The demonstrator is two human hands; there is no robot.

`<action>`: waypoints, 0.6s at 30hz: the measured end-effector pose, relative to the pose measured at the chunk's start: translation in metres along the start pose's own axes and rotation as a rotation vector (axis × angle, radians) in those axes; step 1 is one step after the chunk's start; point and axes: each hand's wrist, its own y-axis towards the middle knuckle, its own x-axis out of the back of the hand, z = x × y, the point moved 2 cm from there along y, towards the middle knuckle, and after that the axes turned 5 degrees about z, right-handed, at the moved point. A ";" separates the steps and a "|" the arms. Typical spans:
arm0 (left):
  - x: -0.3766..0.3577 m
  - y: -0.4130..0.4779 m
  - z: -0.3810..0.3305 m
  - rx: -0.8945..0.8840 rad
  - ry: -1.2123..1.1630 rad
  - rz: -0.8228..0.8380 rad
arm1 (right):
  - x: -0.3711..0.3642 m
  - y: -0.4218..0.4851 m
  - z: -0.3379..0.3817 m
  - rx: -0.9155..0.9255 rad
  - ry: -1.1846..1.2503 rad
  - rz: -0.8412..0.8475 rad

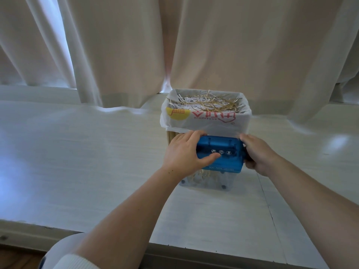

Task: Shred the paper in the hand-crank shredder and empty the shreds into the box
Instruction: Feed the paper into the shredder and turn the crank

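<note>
One shredder (pixel 223 150) stands on the table (pixel 97 152), touching the front of one bag-lined box (pixel 206 121) heaped with shreds (pixel 207 103). Left hand (pixel 184 152) fingers curl over its blue top's left end and right hand (pixel 256 152) fingers wrap the right end. Three white icons (pixel 221 152) mark the top. The edge reads "MINI PAPER", the rest blurred.

The shredder (pixel 219 152) is seen topped in translucent blue marked with small white icons, over a clear bin (pixel 208 183) flecked with tan strips (pixel 202 174). Pale wood is shown on the box (pixel 171 137), which is lined with a white bag (pixel 209 124) printed with a yellow half-disc and red lettering. White and golden-tan shreds (pixel 207 103) are heaped inside. An off-white, faintly grained table (pixel 97 152) is backed by cream curtains (pixel 213 45). A white ribbed sleeve (pixel 73 263) is glimpsed.
</note>
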 end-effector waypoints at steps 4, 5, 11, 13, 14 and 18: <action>0.000 0.000 0.000 -0.001 -0.007 0.013 | -0.004 0.003 -0.029 -0.290 0.292 0.088; 0.000 0.001 0.000 -0.001 -0.006 0.016 | -0.003 0.002 -0.032 -0.318 0.321 0.109; 0.001 0.001 -0.001 -0.003 0.008 0.017 | 0.001 -0.006 -0.038 0.066 -0.107 -0.011; 0.002 0.000 -0.002 -0.005 0.005 0.019 | 0.003 -0.013 -0.040 0.283 -0.224 -0.064; 0.003 0.000 -0.003 -0.006 0.004 0.020 | 0.004 -0.017 -0.043 0.358 -0.239 -0.053; 0.003 0.000 -0.003 -0.011 0.014 0.020 | 0.017 -0.026 -0.058 0.441 -0.327 0.023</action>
